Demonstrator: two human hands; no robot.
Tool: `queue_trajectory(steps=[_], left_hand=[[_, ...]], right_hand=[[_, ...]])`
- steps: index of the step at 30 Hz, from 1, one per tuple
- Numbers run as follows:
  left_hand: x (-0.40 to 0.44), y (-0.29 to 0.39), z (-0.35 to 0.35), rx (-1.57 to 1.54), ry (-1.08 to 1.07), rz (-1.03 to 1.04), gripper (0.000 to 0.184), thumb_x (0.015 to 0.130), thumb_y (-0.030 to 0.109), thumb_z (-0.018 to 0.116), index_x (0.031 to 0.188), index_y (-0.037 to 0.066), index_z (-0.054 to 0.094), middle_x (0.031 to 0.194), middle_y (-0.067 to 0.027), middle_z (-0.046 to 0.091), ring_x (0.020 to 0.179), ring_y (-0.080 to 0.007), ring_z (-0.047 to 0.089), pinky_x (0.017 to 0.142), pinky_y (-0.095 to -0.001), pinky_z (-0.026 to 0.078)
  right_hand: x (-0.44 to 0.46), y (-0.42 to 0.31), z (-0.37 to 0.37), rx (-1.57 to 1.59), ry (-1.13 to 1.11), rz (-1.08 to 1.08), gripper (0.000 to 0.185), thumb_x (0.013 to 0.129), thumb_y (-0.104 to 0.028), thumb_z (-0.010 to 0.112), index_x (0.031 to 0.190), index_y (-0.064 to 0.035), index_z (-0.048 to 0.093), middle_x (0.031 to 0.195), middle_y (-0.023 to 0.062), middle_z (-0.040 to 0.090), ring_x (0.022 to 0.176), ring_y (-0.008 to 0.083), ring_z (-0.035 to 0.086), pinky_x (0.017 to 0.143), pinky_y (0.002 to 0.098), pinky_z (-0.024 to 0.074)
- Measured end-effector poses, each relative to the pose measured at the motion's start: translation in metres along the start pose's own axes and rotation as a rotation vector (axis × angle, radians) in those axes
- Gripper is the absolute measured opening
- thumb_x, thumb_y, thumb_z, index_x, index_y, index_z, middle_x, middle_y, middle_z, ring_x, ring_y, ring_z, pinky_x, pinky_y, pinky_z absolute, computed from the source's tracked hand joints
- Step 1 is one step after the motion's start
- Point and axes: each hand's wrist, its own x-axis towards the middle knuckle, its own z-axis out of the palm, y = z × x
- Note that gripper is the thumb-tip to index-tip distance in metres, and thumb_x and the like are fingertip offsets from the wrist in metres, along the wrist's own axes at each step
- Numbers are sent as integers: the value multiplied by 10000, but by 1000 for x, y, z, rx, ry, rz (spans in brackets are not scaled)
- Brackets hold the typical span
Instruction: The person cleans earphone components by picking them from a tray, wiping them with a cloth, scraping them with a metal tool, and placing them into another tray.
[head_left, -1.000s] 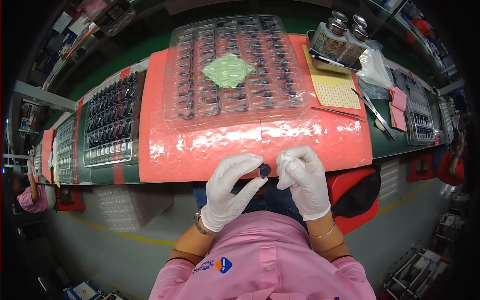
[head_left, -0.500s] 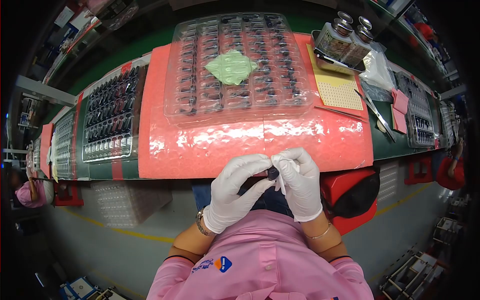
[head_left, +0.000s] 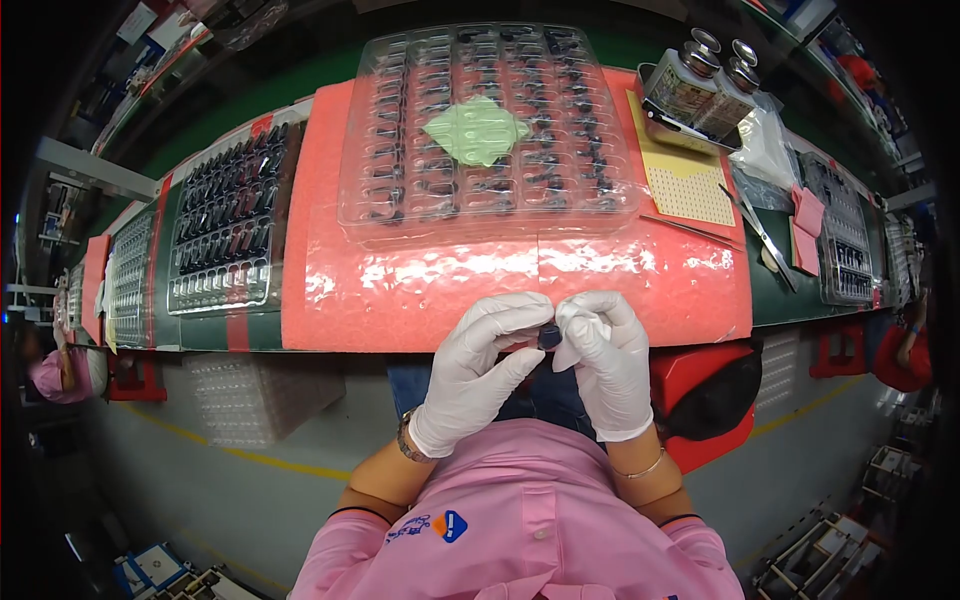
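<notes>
My left hand [head_left: 478, 362], in a white glove, is closed, with thumb and fingertips round a small dark rounded part [head_left: 549, 337]. Against that part, from the other side, come the fingertips of my right hand [head_left: 607, 365], also gloved and curled shut. A thin white piece [head_left: 566, 354] that looks like cloth shows between the right fingers; the white glove makes its outline hard to tell. Both hands are close together before the table's near edge. Beyond them a clear plastic tray [head_left: 490, 213] holds rows of dark parts, with a light green sheet [head_left: 475, 131] over its middle.
A pink mat [head_left: 400, 300] covers this stretch of the table. To the right are pump bottles [head_left: 690, 85], yellow sheets [head_left: 690, 185], tweezers [head_left: 690, 231] and scissors [head_left: 765, 240]. Another tray of dark parts [head_left: 230, 215] lies left. A red stool [head_left: 700, 440] stands at my right.
The dark part has turned slightly between my fingers, and the white piece has shifted up against it. The table appears shifted slightly right as my view moved.
</notes>
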Motion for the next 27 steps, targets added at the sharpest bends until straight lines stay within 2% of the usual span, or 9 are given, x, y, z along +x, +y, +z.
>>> queue_trajectory(steps=[2,5,9,18,22,25,27], left_hand=[[0,1,1,23,12,16,345,781,-56,543,1120,-17,496,1142,-111,448,1044,-184,482,890,-282,406],[1,3,-2,299,15,114,342,760,-43,567,1098,-8,525,1097,-118,486,1031,-197,493,872,-283,411],[2,6,-3,384,29,158,344,734,-28,597,1073,4,552,1058,-123,512,1017,-208,503,852,-283,415],[0,6,-4,459,34,135,365,689,-97,609,1040,-14,553,1063,-117,482,1038,-205,478,888,-298,395],[0,6,-4,484,100,154,363,673,-119,609,1014,-8,558,1045,-110,489,1019,-200,491,873,-296,410],[2,7,-4,484,144,187,354,674,-123,608,1005,-8,555,1045,-106,490,1008,-195,499,857,-293,426],[2,9,-3,458,155,184,354,676,-124,605,1006,-8,554,1049,-106,490,1006,-191,500,854,-291,429]], right_hand=[[0,-1,2,-2,-1,16,175,811,-81,581,957,-22,503,898,61,570,604,73,516,526,175,421],[0,-1,3,27,15,51,172,814,-78,576,960,-20,506,896,57,568,597,75,514,530,179,424],[0,-3,0,92,-40,88,128,820,-30,557,944,-28,526,914,74,601,707,78,532,617,208,436],[-1,1,0,113,-91,118,149,829,-36,546,974,-20,520,909,82,600,681,81,525,613,203,434],[2,1,5,101,65,64,153,833,-47,546,979,-12,522,874,80,596,666,79,519,597,196,421],[10,-11,-13,-231,80,-177,190,823,-107,568,981,-17,513,857,56,547,656,104,514,641,236,440],[20,-27,-24,-439,188,-232,183,813,-98,571,969,-10,532,916,67,542,799,131,523,730,266,431]])
